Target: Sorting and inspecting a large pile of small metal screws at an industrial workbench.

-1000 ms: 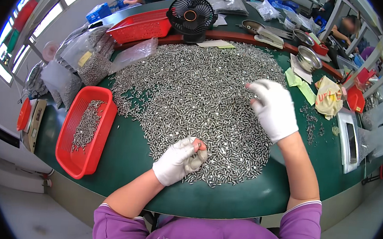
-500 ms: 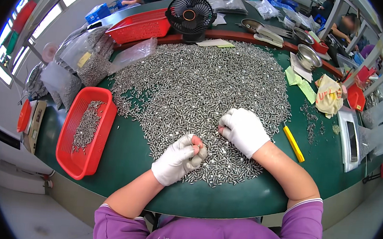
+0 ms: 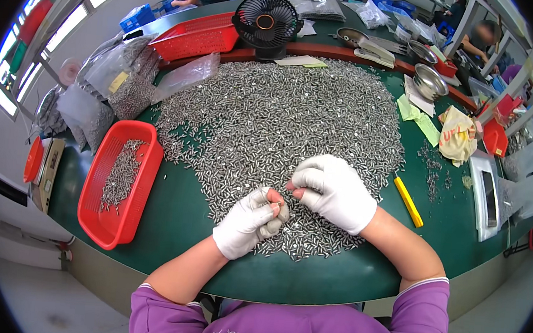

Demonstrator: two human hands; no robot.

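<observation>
A wide heap of small silver metal pins point(image 3: 264, 116), rounded and pellet-like, spreads over the green table. My left hand point(image 3: 251, 223), in a white glove with bare thumb and index tips, is closed near the heap's front edge. A tiny metal pin shows between its thumb and index finger. To its right, my right hand point(image 3: 334, 194), gloved the same way, hovers over the pins with its thumb and index tips drawn close together. Whatever lies between those tips is too small to make out. The hands are close but apart.
A red basket point(image 3: 147, 191) holding some pins stands at the left, near filled plastic bags point(image 3: 131, 93). A black fan point(image 3: 265, 22) and another red basket point(image 3: 195, 37) are at the back. A yellow-handled tool point(image 3: 408, 201) lies right, near a crumpled yellow bag point(image 3: 457, 136).
My right hand has moved left and slightly nearer to me, bringing its fingertips close to my left hand. My left hand has barely shifted.
</observation>
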